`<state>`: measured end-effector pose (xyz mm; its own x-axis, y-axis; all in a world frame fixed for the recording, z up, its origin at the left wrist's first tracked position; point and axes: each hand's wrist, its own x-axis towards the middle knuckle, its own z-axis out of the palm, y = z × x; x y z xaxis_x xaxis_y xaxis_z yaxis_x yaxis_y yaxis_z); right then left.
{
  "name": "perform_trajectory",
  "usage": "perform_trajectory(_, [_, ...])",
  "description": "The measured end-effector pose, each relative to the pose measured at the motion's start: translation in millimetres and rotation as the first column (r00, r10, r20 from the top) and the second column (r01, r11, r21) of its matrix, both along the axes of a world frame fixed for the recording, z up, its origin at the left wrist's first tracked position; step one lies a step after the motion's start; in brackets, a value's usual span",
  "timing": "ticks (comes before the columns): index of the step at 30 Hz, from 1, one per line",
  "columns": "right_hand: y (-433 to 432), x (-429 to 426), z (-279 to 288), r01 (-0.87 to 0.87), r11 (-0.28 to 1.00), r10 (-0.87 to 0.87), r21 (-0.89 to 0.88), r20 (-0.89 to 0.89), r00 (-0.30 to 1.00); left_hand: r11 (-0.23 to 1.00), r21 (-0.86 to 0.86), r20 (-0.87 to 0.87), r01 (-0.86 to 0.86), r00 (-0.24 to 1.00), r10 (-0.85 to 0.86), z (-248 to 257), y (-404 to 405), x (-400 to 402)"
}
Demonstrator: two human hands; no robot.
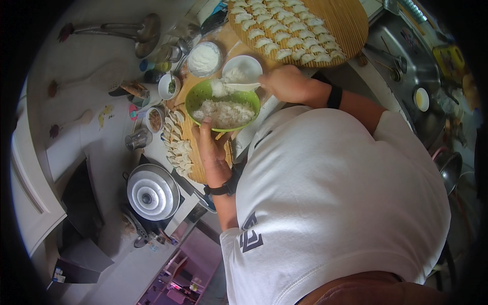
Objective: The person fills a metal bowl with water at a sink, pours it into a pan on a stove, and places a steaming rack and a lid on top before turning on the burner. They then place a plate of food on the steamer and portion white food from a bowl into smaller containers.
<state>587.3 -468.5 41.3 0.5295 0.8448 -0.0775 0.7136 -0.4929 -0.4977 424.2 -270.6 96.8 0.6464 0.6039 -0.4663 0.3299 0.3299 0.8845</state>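
Note:
My left hand (pixel 211 143) grips the near rim of a green bowl (pixel 193 90), its thumb over the edge. Cooked white rice (pixel 227 114) fills the lower part of this bowl. In my right hand (pixel 284 84) is a white rice paddle (pixel 247 86), with a clump of rice (pixel 220 88) at its tip above the bowl's far side. Just behind stands a white bowl (pixel 249 63) that also has rice in it. The paddle crosses in front of the white bowl's near rim.
Rows of dumplings lie on a round slatted board (pixel 349 23), more on a smaller board (pixel 198 167). Nearby are a bowl of white powder (pixel 204 59), chopped greens (pixel 171 87), and a bowl of brown food (pixel 155 120). A lidded pot (pixel 152 192) stands left, a steel sink (pixel 415 72) right.

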Motion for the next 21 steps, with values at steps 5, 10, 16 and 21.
perform_trajectory(5, [-4.5,8.7,-5.2,0.124,0.986,-0.127,0.114,0.015,0.992,0.999,-0.008,-0.021,0.038,0.999,-0.038,-0.2,4.2,-0.5])
perform_trajectory(10, [-6.2,18.7,-23.5,0.155,0.971,-0.162,0.182,0.024,0.986,0.999,-0.011,-0.014,0.054,0.998,-0.054,2.7,3.3,-1.2])
perform_trajectory(16, [-3.0,3.1,14.9,0.138,0.970,-0.137,0.199,-0.019,0.990,0.998,-0.035,0.008,0.057,0.998,-0.056,5.1,1.9,-1.8])
perform_trajectory(21, [4.8,-3.7,15.0,0.091,0.977,-0.092,0.194,0.000,0.996,0.998,-0.041,0.012,0.049,0.999,-0.049,1.8,3.3,-2.0])
